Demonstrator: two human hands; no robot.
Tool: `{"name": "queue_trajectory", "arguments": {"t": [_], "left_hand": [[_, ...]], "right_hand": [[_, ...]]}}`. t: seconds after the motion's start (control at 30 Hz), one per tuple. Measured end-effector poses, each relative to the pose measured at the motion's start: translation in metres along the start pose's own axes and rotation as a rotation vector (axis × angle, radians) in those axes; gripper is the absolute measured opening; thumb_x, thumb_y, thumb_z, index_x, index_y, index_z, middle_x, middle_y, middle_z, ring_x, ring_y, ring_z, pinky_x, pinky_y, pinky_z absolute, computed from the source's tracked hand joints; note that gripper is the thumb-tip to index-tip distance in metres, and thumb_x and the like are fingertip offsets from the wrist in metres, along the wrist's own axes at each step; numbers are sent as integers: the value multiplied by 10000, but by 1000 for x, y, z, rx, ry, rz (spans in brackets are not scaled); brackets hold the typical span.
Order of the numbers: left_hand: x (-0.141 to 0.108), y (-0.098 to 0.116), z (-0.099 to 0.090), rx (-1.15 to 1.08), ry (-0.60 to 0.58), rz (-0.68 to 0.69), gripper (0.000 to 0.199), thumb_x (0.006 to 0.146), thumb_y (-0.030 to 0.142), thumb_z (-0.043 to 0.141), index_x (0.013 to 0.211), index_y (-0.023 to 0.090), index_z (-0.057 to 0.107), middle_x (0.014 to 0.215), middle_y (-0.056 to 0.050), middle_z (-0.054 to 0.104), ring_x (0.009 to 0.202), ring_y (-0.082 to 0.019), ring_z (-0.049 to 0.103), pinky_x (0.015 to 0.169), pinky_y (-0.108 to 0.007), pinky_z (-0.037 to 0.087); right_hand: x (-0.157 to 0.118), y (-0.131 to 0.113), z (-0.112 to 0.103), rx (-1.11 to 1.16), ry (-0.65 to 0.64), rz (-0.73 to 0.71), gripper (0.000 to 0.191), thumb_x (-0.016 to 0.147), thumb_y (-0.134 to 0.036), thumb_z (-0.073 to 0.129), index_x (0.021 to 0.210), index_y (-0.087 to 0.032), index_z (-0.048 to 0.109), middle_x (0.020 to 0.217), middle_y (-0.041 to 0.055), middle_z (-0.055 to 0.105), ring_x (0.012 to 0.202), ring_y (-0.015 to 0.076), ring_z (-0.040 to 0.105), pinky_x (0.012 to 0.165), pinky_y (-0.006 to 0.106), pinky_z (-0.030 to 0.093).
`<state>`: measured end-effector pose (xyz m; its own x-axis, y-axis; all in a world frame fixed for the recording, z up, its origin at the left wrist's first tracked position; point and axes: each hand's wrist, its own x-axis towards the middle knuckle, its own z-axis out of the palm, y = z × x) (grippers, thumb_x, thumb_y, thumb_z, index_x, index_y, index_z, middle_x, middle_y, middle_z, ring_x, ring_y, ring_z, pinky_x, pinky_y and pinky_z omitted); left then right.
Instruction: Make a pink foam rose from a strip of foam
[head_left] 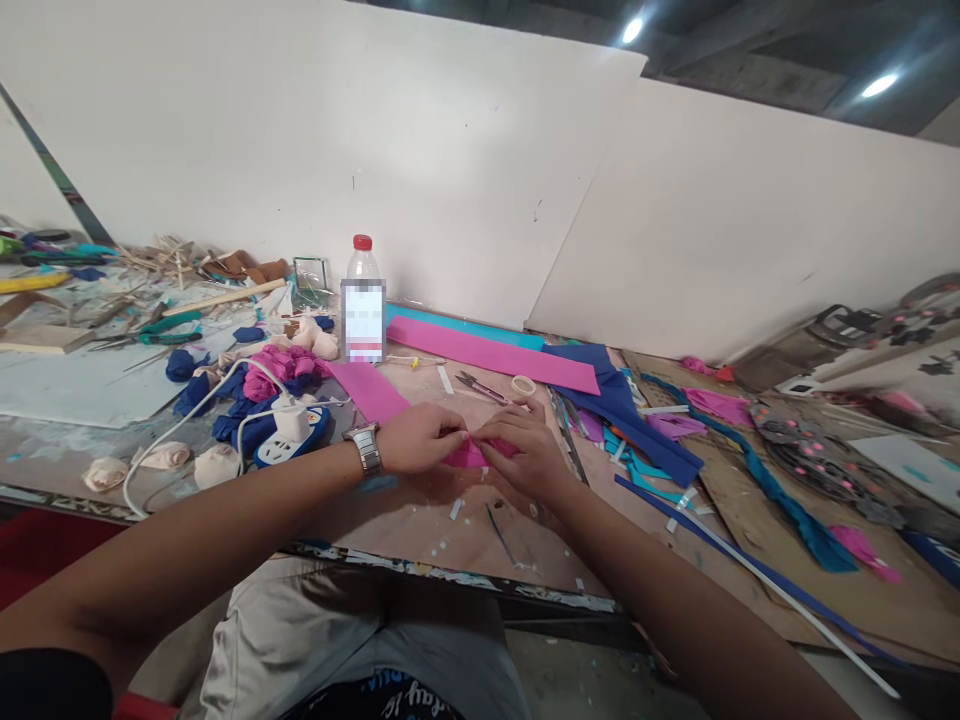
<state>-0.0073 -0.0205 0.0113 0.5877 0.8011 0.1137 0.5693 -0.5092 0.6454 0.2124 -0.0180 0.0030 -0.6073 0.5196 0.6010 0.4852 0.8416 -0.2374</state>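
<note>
A strip of pink crepe paper [369,391] runs across the table to my two hands, which meet over its near end. My left hand [424,437], with a watch on the wrist, pinches the strip between thumb and fingers. From the other side my right hand [525,448] grips the same pink paper, its fingers curled and partly hiding it. Just beyond the hands lie small snips [482,388] and a cream-coloured ring of tape [523,385]. A long folded pink paper strip [495,356] rests behind them.
Left of the hands are a power strip [291,437] with a white cable, pink paper flowers [279,372] and a red-capped bottle [363,320]. Dark blue paper [637,410] and a thin white stick [787,580] lie to the right. A white panel [465,150] stands behind.
</note>
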Motion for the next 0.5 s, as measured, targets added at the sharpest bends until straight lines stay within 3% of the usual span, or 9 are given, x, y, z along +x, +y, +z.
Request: {"name": "queue_trajectory", "arguments": {"t": [0.5], "left_hand": [[-3,3,2,35,86,23,256,948,305,515,876,186,731,783,-12,714,708,-148,588,647,-270,368]], "right_hand": [[-1,0,-1,-19,-22,66,61,933,-224,672,903,-261,711,838,-6,775,805,197,695,1015,471,329]]}}
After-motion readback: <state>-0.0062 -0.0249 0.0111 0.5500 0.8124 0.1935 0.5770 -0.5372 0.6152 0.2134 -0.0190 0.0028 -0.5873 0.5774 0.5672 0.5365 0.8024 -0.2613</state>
